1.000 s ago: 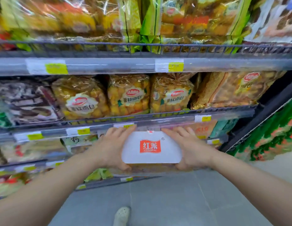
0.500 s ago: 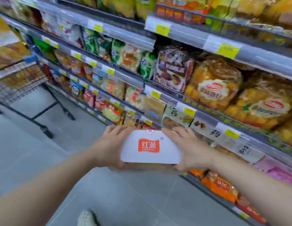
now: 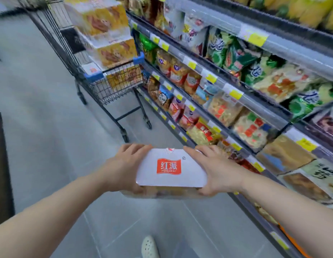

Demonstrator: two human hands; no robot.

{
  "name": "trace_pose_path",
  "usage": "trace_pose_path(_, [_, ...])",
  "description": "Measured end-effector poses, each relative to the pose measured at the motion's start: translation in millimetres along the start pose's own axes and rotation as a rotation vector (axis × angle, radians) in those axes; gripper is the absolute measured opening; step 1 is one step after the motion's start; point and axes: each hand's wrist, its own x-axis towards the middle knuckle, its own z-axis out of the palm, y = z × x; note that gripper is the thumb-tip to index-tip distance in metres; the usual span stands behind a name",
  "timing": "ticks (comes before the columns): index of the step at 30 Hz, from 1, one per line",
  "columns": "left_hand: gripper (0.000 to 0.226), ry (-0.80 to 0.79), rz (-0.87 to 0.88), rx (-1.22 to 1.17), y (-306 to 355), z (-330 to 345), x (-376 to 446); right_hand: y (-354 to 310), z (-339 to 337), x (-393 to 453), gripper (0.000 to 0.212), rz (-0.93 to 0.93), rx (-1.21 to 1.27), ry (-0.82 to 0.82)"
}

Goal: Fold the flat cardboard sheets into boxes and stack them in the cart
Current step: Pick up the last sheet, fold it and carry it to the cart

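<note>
Both the left hand (image 3: 124, 170) and right hand (image 3: 216, 172) grip the box (image 3: 171, 168); best kept level and squared onto the cart (image 3: 113, 84) stack.

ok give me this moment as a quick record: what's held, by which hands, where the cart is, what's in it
held: white-topped box with a red logo
left hand: grips the box's left end
right hand: grips its right end
cart: ahead on the left, beside the shelves
cart load: stacked yellow boxes
floor: grey tiles
</note>
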Motion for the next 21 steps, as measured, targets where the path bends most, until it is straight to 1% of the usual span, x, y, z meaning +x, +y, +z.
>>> trace_pose_path(4, [0.106,0.045,-0.073,-0.038,-68.7,-31.3,-5.0,-40.8,-30.1,71.7,0.110,-0.075,-0.055,0.008])
trace_pose_path(8, [0.112,0.076,-0.160,-0.077,-108.3,-55.7,-7.9,-68.3,-58.3,121.5,0.109,-0.143,-0.118,-0.008])
trace_pose_path(13, [0.112,0.090,-0.302,-0.126,-153.4,-80.8,-4.8,-99.4,-88.3,189.9,0.109,-0.259,-0.168,-0.053])
trace_pose_path(16, [0.110,0.071,-0.356,-0.132,-186.6,-94.4,6.7,-112.6,-108.2,235.9,0.107,-0.320,-0.220,-0.069])
trace_pose_path(19, [0.116,0.073,-0.425,-0.127,-229.7,-112.1,26.9,-124.8,-134.1,289.2,0.107,-0.378,-0.289,-0.074])
trace_pose_path(21, [0.118,0.084,-0.439,-0.101,-256.3,-126.9,43.7,-131.5,-153.1,322.3,0.108,-0.402,-0.331,-0.076])
